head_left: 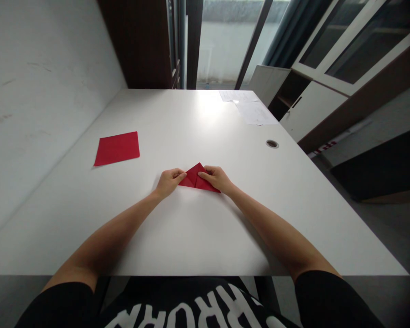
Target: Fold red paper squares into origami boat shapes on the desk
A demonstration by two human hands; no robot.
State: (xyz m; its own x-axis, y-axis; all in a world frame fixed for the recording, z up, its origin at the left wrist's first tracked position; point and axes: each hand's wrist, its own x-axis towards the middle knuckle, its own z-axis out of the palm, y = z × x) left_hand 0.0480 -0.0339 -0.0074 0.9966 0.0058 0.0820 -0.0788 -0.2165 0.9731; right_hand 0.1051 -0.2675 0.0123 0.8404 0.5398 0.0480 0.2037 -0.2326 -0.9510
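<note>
One flat red sheet (117, 149), perhaps a thin stack, lies at the left of the white tabletop (64, 209), well apart from both hands; it looks light and limp, easiest to lift by an edge or corner. To its right, the left hand (169, 182) has its thumb and fingers pinched together on the left end of a folded red paper (193, 175). That paper sits near the middle of the tabletop, between the two hands, its point turned away from the person and its long edge toward them. It should weigh almost nothing; the doubled layers probably make it stiffer along the creases than a single sheet, while the loose flaps are likely to spring open or slide unless pressed. The paper could crumple or tear under a hard pull, so a light pinch close to the outer corners seems best, with the thumbs flat over the layers. The right hand (219, 178) grips the right part, thumb on top across the flap, fingers at the far edge. Farther right lie white papers (256, 113) and, nearer, a round cable hole (272, 144).
</note>
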